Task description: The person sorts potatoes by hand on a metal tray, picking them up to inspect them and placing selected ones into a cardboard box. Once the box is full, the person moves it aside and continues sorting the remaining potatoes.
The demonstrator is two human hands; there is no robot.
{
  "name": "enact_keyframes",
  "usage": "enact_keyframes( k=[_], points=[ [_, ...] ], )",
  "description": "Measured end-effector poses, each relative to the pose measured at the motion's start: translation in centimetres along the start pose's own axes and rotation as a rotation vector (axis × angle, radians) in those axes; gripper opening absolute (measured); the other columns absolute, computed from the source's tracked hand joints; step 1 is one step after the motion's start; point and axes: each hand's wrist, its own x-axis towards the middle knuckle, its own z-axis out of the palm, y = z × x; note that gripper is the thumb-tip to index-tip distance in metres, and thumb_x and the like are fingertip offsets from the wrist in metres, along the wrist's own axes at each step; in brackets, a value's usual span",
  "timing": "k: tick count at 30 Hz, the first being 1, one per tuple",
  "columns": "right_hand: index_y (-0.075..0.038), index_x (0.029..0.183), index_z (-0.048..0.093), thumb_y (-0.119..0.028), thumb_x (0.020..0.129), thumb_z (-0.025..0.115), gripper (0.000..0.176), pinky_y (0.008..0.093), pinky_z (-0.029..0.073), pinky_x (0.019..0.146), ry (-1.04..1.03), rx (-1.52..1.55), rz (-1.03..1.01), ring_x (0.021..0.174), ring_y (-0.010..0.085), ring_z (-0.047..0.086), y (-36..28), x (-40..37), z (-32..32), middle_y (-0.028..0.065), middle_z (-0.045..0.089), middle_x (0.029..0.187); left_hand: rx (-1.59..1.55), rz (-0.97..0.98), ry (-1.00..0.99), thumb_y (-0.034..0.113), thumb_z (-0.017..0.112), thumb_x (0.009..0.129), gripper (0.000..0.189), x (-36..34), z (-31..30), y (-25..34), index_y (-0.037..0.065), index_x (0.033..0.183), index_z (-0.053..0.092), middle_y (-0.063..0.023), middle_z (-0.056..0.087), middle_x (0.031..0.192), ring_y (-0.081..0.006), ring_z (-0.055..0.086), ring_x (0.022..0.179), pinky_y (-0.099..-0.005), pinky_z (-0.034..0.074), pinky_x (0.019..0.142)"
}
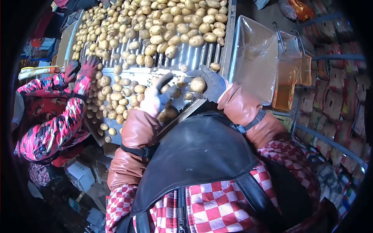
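Note:
My right hand (213, 86), in a grey work glove, is closed around a potato (198, 84) at the near right of the sorting table. A smaller potato (189, 96) lies just below it. My left hand (160, 95), also gloved, has its fingers apart over the table's lower surface, with another potato (176, 93) right at its fingertips. More potatoes (116, 96) are heaped to the left of that hand. Part of the left palm is hidden from above.
Ahead, a metal roller bed (186, 56) carries many potatoes. To the right stands a bin lined with clear plastic (254, 58), beside stacked cartons (334, 89). A co-worker in a camouflage jacket (50, 124) reaches in from the left with gloved hands (87, 68).

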Motion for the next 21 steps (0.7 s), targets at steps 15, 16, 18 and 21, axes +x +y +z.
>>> enact_keyframes(
  k=[15,16,18,21],
  points=[
    [-0.002,0.142,0.046,-0.056,0.096,0.054,0.071,0.0267,0.051,0.066,0.377,0.213,-0.26,0.099,0.022,0.058,-4.9,-2.3,-9.9,0.0153,0.054,0.134,0.909,0.239,0.245,0.026,0.066,0.091,0.041,-11.2,-5.5,-11.3,0.012,0.128,0.06,-0.0138,0.06,0.131,-0.0346,0.051,0.128,-0.0498,0.036,0.111],
    [-0.002,0.143,0.045,-0.056,0.095,0.057,0.073,0.0265,0.05,0.065,0.422,-0.024,-0.226,0.093,0.022,0.057,-3.6,-0.4,-8.9,0.016,0.054,0.133,1.015,0.257,0.208,0.027,0.067,0.09,0.044,-10.6,-5.4,-11.3,0.013,0.13,0.058,-0.0137,0.056,0.136,-0.0352,0.047,0.132,-0.0522,0.033,0.113],
    [-0.006,0.142,0.047,-0.04,0.101,0.054,0.054,0.0293,0.052,0.075,0.251,-0.21,-0.037,0.094,0.0213,0.059,-2.5,2.5,-4.3,0.0146,0.056,0.127,1.127,0.146,0.135,0.032,0.067,0.089,0.052,-10.0,-4.9,-9.7,0.018,0.136,0.054,-0.0124,0.045,0.147,-0.0362,0.036,0.14,-0.058,0.027,0.115],
    [-0.005,0.137,0.051,-0.028,0.102,0.056,0.042,0.0296,0.057,0.065,0.212,-0.527,0.265,0.085,0.0183,0.065,-2.8,5.3,3.9,0.0125,0.063,0.112,1.163,0.056,0.265,0.04,0.063,0.09,0.046,-11.7,-8.0,-12.3,0.021,0.132,0.059,-0.0104,0.047,0.146,-0.035,0.037,0.141,-0.0567,0.027,0.116]
  ],
)
